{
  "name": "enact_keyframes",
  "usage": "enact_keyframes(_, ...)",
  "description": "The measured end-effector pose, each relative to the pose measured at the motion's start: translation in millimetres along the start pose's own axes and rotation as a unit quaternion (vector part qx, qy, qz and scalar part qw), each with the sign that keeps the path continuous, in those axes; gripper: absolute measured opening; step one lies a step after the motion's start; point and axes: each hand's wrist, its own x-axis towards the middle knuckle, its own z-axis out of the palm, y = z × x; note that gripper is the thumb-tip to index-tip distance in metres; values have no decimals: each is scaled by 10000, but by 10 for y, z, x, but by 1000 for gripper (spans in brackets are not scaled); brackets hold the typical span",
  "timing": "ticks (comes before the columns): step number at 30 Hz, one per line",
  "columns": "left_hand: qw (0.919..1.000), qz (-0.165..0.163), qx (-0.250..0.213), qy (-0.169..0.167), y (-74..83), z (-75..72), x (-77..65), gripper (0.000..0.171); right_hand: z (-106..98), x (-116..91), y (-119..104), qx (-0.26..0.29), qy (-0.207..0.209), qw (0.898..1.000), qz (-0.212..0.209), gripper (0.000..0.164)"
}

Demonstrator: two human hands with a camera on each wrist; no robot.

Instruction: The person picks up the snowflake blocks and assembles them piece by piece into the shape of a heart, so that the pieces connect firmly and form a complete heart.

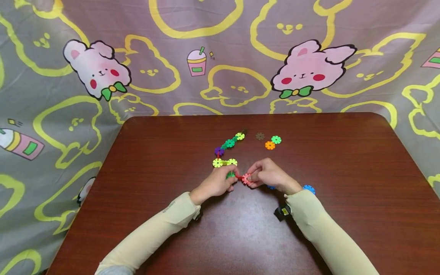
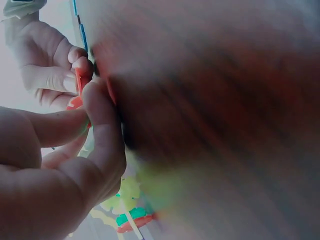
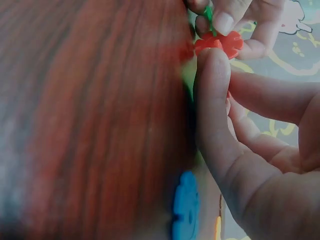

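Note:
My left hand pinches a green notched snowflake disc at the near end of a linked chain. A red disc sits between the two hands, joined to the green one. On its other side, my right hand pinches a pinkish-red disc between thumb and fingertips, right at the red disc. Behind the left hand, the chain bends away through yellow discs, a purple disc and a teal disc. Fingers hide part of the joint.
Loose on the brown table lie an orange disc, a light green disc and a dark brown disc. A blue disc lies by the right wrist; another blue disc is partly under the right hand. A patterned curtain stands behind.

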Motion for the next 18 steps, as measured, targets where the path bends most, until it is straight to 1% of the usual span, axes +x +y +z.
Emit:
enact_keyframes(7,9996,-40,-273,-33,-1,5,8,4,27,14,-28,-215,13,9998,24,18)
enact_keyframes(11,9995,-105,-305,-30,-9,7,13,4,28,5,-37,-160,4,9999,21,19)
enact_keyframes(15,9998,-157,-96,-60,-3,6,12,4,18,-5,-40,-189,-24,9998,-92,20)
enact_keyframes(18,9994,-41,330,-11,11,-3,6,3,10,-16,-43,-321,-40,9993,-176,19)
